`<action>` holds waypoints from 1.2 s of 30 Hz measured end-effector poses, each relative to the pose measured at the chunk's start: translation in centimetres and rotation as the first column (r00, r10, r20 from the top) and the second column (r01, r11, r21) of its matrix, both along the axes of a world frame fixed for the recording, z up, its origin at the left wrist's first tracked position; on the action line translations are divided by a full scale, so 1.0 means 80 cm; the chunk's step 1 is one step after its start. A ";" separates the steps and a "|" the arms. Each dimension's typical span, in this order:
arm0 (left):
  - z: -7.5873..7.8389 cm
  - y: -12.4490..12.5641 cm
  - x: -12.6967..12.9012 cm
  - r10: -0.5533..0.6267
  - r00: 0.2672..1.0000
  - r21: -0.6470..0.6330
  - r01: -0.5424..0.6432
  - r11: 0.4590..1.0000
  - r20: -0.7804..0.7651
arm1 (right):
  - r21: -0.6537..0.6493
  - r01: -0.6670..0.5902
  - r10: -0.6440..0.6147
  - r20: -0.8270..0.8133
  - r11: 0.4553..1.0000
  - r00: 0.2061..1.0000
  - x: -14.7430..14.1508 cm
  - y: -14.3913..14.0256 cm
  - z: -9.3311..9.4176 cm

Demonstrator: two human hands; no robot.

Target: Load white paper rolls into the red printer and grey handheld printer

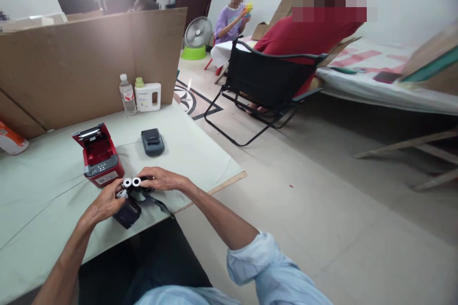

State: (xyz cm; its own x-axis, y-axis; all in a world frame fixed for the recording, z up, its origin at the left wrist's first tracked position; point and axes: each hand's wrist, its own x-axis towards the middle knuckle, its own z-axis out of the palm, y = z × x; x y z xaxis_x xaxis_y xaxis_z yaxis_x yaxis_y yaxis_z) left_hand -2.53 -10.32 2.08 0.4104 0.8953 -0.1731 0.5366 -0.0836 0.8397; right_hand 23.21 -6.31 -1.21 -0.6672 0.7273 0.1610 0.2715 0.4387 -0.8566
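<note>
Both hands work at the near edge of the tabletop (43, 171), just in front of the red printer (99, 156) w/ its lid up. The left hand (103, 205) has its fingers wrapped around a small black device (128, 213); the right hand (161, 179) lies over the paper rolls (131, 182), fingers curled on them, though how firm the grip is I can't tell. The rolls look light, smooth and apt to roll or unspool — best pinched across the round sides, not the open cores. The device seems stiff, probably plastic, and palm-sized — hold it by the body. A grey printer (152, 141) sits further back.
</note>
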 end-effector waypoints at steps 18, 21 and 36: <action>0.124 0.021 0.064 0.087 0.991 0.432 -0.036 0.901 -0.101 | -0.194 0.223 -0.283 -0.382 0.955 0.880 0.049 -0.037 0.076; 0.120 0.048 0.117 0.125 0.966 0.536 0.016 0.844 -0.225 | -0.024 0.388 -0.376 -0.302 0.921 0.876 0.043 -0.044 0.079; 0.007 0.112 0.138 -0.231 0.903 0.358 0.364 0.860 -0.362 | 0.076 0.567 -0.569 0.202 0.820 0.797 0.100 -0.021 -0.004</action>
State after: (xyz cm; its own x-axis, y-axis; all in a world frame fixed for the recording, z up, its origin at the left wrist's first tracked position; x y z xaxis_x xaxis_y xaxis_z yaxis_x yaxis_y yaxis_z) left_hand 8.49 -1.36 2.64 0.6564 0.7540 0.0230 0.6463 -0.5779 0.4982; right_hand 31.24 -7.96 -1.55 -0.1531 0.9852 0.0774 0.6441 0.1589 -0.7483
